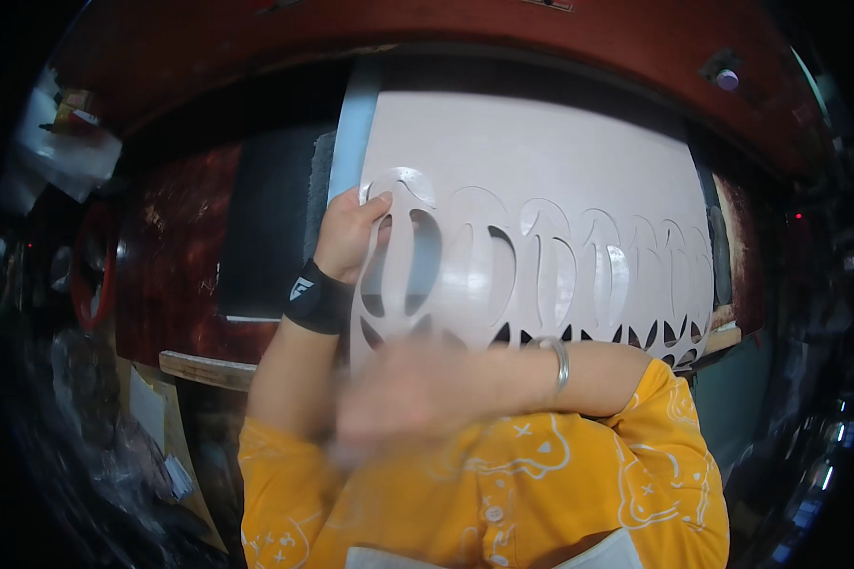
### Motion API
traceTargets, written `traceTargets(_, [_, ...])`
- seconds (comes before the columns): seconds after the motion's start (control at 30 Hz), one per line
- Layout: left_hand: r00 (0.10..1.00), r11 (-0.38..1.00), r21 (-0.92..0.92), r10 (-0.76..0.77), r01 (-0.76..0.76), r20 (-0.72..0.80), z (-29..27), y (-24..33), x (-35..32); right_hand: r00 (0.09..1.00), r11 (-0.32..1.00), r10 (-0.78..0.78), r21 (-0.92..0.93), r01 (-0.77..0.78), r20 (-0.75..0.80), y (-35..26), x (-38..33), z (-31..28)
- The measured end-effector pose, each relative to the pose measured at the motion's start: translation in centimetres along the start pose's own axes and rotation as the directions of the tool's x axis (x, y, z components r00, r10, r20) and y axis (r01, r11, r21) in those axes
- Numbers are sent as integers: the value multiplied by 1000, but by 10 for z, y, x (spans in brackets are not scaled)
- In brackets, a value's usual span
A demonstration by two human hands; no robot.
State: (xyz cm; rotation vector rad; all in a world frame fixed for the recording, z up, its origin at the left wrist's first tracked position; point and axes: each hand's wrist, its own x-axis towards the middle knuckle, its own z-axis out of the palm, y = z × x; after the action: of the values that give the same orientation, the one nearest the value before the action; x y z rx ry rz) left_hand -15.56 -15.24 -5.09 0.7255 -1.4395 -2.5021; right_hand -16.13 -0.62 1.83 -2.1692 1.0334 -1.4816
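Observation:
A pale pinkish-white sheet point(531, 142) lies in front of me, with rows of curved shapes cut in its near part. Some cuts are open holes, while other cut pieces still sit in place. My left hand point(348, 232) grips the sheet's left edge, thumb on top beside a curved cut piece point(406, 185) and fingers partly underneath, showing through a hole. A black wristband point(315, 299) circles that wrist. My right hand point(398, 384), smeared by motion, crosses in front of my body to the left, over the sheet's near edge. Its fingers cannot be made out. A silver bangle point(561, 365) is on the right wrist.
Beneath the sheet shows a light blue strip point(354, 123), next to a black surface point(270, 204). A dark red machine beam point(446, 27) spans the far side. A wooden edge point(204, 368) runs at near left. Clear plastic point(66, 152) hangs at far left.

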Motion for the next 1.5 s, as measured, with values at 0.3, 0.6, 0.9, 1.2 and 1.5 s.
traceTargets(0.3, [991, 981, -192, 36, -10, 130, -18, -5, 9, 611, 327, 710, -604, -727, -350, 61, 5, -85])
traceTargets(0.6, [937, 845, -510, 33, 160, 349, -6, -12, -11, 410, 597, 747, 258, -759, -522, 43, -78, -155])
traceTargets(0.9, [962, 681, -706, 11, 193, 274, 12, -32, 26, 639, 555, 669, -316, -769, -379, 68, -99, -122])
traceTargets(1.2, [933, 841, -437, -200, 320, 299, 2, -12, -17, 127, 596, 659, 412, -689, -742, 44, -101, -119])
traceTargets(1.5, [770, 585, -644, 52, 493, 636, -2, -37, -38, 285, 318, 892, 42, -947, -350, -6, -75, -94])
